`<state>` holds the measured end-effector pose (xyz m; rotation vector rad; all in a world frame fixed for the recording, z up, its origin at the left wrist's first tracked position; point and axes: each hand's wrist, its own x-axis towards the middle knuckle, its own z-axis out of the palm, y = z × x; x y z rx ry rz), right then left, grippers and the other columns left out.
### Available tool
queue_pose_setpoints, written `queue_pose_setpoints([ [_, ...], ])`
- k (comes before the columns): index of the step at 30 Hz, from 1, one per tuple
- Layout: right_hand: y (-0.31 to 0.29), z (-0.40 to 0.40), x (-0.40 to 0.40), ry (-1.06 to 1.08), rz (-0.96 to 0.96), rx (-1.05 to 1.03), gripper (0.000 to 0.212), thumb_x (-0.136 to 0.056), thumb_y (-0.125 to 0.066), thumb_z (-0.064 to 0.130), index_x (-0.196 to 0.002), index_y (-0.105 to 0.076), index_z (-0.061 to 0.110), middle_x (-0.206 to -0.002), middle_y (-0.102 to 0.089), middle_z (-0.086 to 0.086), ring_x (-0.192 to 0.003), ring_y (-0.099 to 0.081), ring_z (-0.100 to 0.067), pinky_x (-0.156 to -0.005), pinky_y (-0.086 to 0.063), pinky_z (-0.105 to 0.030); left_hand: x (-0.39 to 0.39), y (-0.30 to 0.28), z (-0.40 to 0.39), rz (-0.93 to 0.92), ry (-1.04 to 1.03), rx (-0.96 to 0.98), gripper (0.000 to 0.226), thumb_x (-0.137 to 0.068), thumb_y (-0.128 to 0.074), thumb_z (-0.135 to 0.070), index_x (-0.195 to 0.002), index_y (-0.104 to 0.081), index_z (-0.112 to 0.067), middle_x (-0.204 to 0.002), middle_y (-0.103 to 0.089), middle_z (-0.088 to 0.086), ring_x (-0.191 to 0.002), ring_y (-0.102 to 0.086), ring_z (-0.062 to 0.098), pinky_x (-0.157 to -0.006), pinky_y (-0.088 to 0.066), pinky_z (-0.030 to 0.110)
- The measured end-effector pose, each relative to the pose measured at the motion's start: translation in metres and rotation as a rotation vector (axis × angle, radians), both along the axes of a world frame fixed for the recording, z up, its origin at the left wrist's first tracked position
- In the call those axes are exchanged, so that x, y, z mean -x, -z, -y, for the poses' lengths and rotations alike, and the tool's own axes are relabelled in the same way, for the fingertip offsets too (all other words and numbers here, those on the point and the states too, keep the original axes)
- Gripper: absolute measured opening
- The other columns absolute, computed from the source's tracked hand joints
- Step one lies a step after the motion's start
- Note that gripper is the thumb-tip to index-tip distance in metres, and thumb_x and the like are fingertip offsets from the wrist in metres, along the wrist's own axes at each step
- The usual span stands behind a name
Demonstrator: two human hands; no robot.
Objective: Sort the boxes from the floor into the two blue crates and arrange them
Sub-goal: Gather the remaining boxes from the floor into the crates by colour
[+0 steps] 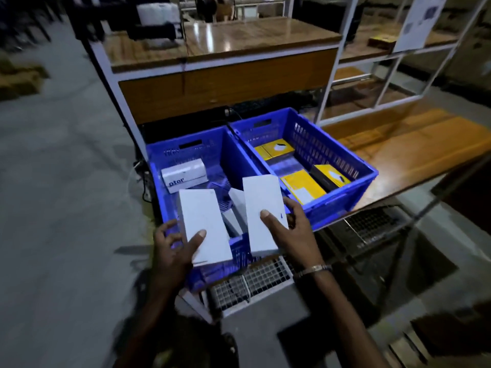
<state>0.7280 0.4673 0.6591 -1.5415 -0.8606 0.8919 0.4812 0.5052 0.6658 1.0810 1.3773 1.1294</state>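
My left hand [176, 244] grips a white box [204, 227] by its near end, thumb on top, fingers curled under the left edge; it hangs over the near rim of the left blue crate [159, 158]. My right hand [288, 232] grips a second white box [264, 213], thumb pressed on its face, fingers wrapped round the right edge, over the wall shared with the right blue crate [369, 168]. Between the two boxes a gap shows more white boxes [235, 208] lying tilted on the left crate's floor, partly hidden, count unclear. Left crate's far-left corner: a white carton [184, 175], side print reading "ptor", the start cut off. Bare crate floor beside it, toward the shared wall. Right crate: yellow boxes [303, 185] at the near end and another yellow box [275, 149] at the far wall, open floor between; their printing too small to read. Beyond the crates, a wooden workbench [225, 35], blurred. Grey floor [66, 181] lies open left of the left crate.
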Motion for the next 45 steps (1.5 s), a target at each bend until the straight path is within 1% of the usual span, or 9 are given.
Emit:
queue_pose_setpoints([
  [4,-0.007,-0.074,0.003,-0.015,0.160,0.095,0.066,-0.070,-0.079,0.071,-0.125,-0.056,0.041,-0.113,-0.072,0.008,-0.098,-0.070,-0.011,-0.083,-0.061,-0.040,0.000,0.003,-0.065,-0.306,0.078,-0.032,0.077,-0.087,-0.084,-0.023,-0.145,-0.033,-0.018,-0.106,-0.062,0.013,-0.073,-0.063,0.021,-0.050,-0.050,0.016],
  [9,0.029,-0.131,-0.001,-0.307,0.630,0.458,0.055,-0.082,-0.072,0.065,-0.114,-0.064,0.021,-0.105,-0.075,-0.006,-0.098,-0.071,-0.025,-0.079,-0.055,-0.035,0.000,0.029,-0.102,-1.187,0.606,-0.016,0.045,-0.098,-0.057,-0.055,-0.128,-0.059,-0.021,-0.119,-0.074,0.005,-0.114,-0.068,0.027,-0.088,-0.050,0.034],
  [11,0.049,-0.148,-0.001,-0.425,0.846,0.696,0.059,-0.082,-0.072,0.064,-0.111,-0.069,0.012,-0.113,-0.072,-0.012,-0.107,-0.068,-0.030,-0.083,-0.053,-0.037,-0.002,0.036,-0.124,-1.272,0.632,-0.071,0.043,-0.098,-0.051,-0.059,-0.107,-0.070,-0.021,-0.111,-0.074,0.003,-0.110,-0.068,0.024,-0.087,-0.050,0.034],
  [16,0.039,-0.118,0.005,-0.111,0.849,0.246,0.032,-0.089,-0.067,0.050,-0.109,-0.070,0.025,-0.105,-0.069,0.004,-0.097,-0.067,-0.016,-0.077,-0.050,-0.032,-0.019,0.021,-0.115,-1.026,0.427,-0.176,0.029,-0.096,-0.055,-0.061,-0.097,-0.066,-0.035,-0.089,-0.069,-0.015,-0.085,-0.069,0.010,-0.074,-0.053,0.032],
  [21,0.022,-0.045,-0.010,0.311,0.707,-0.077,0.007,-0.095,-0.072,0.028,-0.097,-0.073,0.022,-0.093,-0.070,0.010,-0.085,-0.068,-0.005,-0.075,-0.053,-0.024,-0.064,0.032,-0.101,-0.708,0.562,-0.463,0.002,-0.096,-0.070,-0.035,-0.098,-0.068,-0.035,-0.090,-0.066,-0.020,-0.079,-0.063,-0.001,-0.069,-0.056,0.034],
  [26,0.038,0.062,-0.033,0.630,0.644,0.057,0.009,-0.092,-0.076,0.031,-0.099,-0.074,0.024,-0.094,-0.071,0.013,-0.083,-0.068,-0.006,-0.071,-0.054,-0.028,-0.122,0.041,-0.048,-0.491,0.854,-0.737,0.014,-0.098,-0.067,-0.023,-0.111,-0.071,-0.025,-0.106,-0.068,-0.011,-0.101,-0.069,0.014,-0.086,-0.056,0.034],
  [37,0.084,0.343,0.060,1.190,0.433,0.309,0.007,-0.095,-0.073,0.028,-0.101,-0.074,0.028,-0.096,-0.072,0.014,-0.085,-0.069,-0.004,-0.068,-0.057,-0.025,-0.151,0.093,0.165,-0.361,1.671,-0.690,0.018,-0.101,-0.063,-0.036,-0.118,-0.067,-0.037,-0.110,-0.065,-0.023,-0.097,-0.063,-0.002,-0.079,-0.056,0.027],
  [42,0.110,0.466,0.159,1.375,0.252,0.371,0.009,-0.092,-0.074,0.024,-0.099,-0.074,0.030,-0.091,-0.073,0.019,-0.086,-0.069,0.002,-0.065,-0.053,-0.015,-0.111,0.121,0.289,-0.292,1.864,-0.528,0.015,-0.098,-0.063,-0.038,-0.110,-0.071,-0.036,-0.104,-0.070,-0.022,-0.094,-0.068,0.001,-0.079,-0.060,0.034],
  [45,0.117,0.529,0.222,1.466,0.168,0.403,0.008,-0.091,-0.075,0.023,-0.095,-0.074,0.030,-0.084,-0.073,0.017,-0.082,-0.069,0.002,-0.063,-0.050,-0.011,-0.075,0.125,0.360,-0.286,1.964,-0.497,0.011,-0.098,-0.068,-0.032,-0.105,-0.071,-0.038,-0.102,-0.070,-0.027,-0.089,-0.068,0.002,-0.074,-0.057,0.023],
])
